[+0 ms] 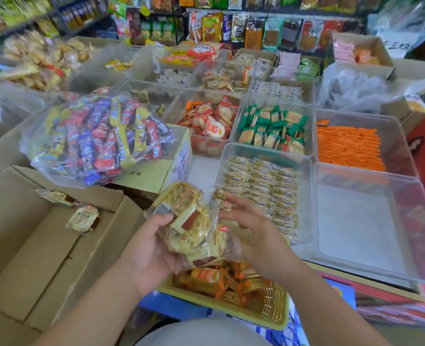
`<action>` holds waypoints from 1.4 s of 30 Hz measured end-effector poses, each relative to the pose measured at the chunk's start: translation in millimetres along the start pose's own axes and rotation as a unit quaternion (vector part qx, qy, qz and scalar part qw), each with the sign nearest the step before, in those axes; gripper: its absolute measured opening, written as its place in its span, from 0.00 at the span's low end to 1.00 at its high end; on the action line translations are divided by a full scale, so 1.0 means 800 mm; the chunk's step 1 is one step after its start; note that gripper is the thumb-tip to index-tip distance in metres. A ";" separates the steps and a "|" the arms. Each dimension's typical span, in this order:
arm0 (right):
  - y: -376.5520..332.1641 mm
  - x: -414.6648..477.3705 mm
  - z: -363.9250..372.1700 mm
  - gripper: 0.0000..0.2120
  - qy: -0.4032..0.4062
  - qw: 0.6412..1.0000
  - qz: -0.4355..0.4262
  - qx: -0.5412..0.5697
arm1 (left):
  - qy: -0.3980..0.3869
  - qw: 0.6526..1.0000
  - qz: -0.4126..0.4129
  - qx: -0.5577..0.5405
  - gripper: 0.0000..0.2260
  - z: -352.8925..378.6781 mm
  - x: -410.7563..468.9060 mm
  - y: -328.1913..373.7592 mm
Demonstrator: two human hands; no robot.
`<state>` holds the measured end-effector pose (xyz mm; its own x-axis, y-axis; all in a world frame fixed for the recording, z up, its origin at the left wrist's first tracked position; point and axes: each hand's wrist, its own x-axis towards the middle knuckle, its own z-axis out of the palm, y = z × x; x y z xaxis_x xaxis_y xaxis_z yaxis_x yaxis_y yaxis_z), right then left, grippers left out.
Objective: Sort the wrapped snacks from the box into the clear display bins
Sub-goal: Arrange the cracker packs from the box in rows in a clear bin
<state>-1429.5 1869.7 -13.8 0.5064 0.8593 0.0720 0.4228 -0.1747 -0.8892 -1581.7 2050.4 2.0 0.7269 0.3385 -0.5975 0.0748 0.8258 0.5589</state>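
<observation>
Shop shelves [231, 10] behind | clear bins [356, 221] cover counter [202, 171] | snack packets [189, 226] in hands [154, 248] [256, 236]

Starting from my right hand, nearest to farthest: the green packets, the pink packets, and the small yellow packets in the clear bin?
From the right hand:
1. Small yellow packets, in the bin just ahead of it.
2. Green packets, one bin farther back.
3. Pink packets, far back row.
</observation>
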 end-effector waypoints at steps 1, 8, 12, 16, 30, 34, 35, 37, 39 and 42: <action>0.001 0.003 0.000 0.28 0.019 1.000 -0.008 -0.020 | -0.011 1.000 -0.015 -0.002 0.21 -0.001 0.007 0.006; 0.014 0.016 -0.006 0.13 0.107 0.985 0.031 -0.130 | -0.023 1.000 0.007 0.017 0.19 -0.013 0.070 0.044; 0.029 0.022 -0.020 0.09 0.151 0.971 0.132 -0.129 | -0.014 1.000 0.002 0.015 0.12 -0.025 0.098 0.054; 0.037 0.055 -0.044 0.12 0.244 0.949 0.176 -0.090 | -0.004 1.000 -0.004 0.005 0.15 -0.035 0.115 0.055; 0.131 0.186 -0.010 0.11 0.011 0.929 0.280 -0.240 | 0.044 0.997 -0.008 0.064 0.26 -0.045 0.130 0.053; 0.132 0.187 -0.019 0.26 -0.087 0.945 0.243 -0.201 | 0.051 0.997 -0.005 0.065 0.26 -0.051 0.129 0.051; 0.131 0.187 -0.021 0.25 -0.111 0.942 0.237 -0.208 | 0.054 0.997 -0.005 0.064 0.26 -0.050 0.129 0.050; 0.131 0.185 -0.022 0.24 -0.138 0.938 0.228 -0.221 | 0.059 0.996 -0.006 0.059 0.26 -0.047 0.128 0.048; 0.130 0.181 -0.021 0.23 -0.148 0.936 0.219 -0.231 | 0.061 0.996 -0.007 0.063 0.27 -0.044 0.127 0.046; 0.130 0.178 -0.020 0.23 -0.153 0.933 0.201 -0.255 | 0.053 0.996 -0.007 0.076 0.28 -0.039 0.124 0.043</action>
<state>-1301.7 1966.0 -88.5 0.4962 0.7579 -0.4236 0.5866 -0.6523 -0.4800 -1528.2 2126.7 -55.9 0.6493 0.3805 -0.6585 0.1928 0.7552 0.6264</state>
